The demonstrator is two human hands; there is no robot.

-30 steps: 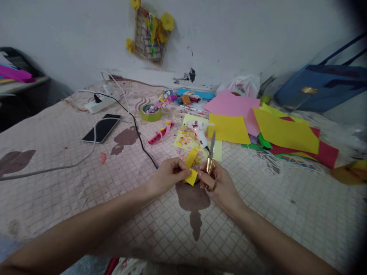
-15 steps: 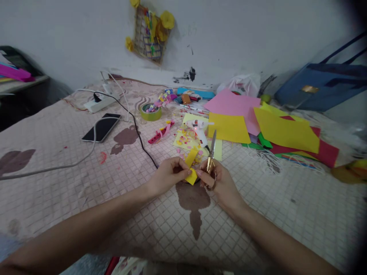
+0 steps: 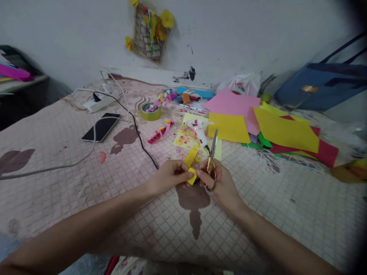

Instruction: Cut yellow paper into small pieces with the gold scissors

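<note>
Between thumb and fingers, my left hand [image 3: 174, 173] pinches a small folded piece of yellow paper [image 3: 192, 176]. My right hand [image 3: 220, 179] is closed around gold-handled scissors [image 3: 211, 164], whose blades point up and away from me. The right thumb and fingertip sit at the right edge of the yellow piece; whether they grip it is hard to tell. Just beyond the fingers lies a yellow paper strip [image 3: 191, 157]. Past it, a white glue gun [image 3: 200, 131] with a lit red light rests on a pale yellow sheet [image 3: 186, 142] scattered with small paper bits.
Pink paper [image 3: 236, 103] and yellow sheets [image 3: 286, 130] are piled to the right, near white string [image 3: 266, 159] and a blue bag [image 3: 321, 88]. On the left lie a phone [image 3: 101, 128], a power strip [image 3: 100, 102] and a black cord [image 3: 140, 137]. A tape roll [image 3: 151, 114] holds paper bits.
My left thumb has slid a little to the right over the yellow piece, covering more of it. The scissors' tips have tilted slightly to the right.
</note>
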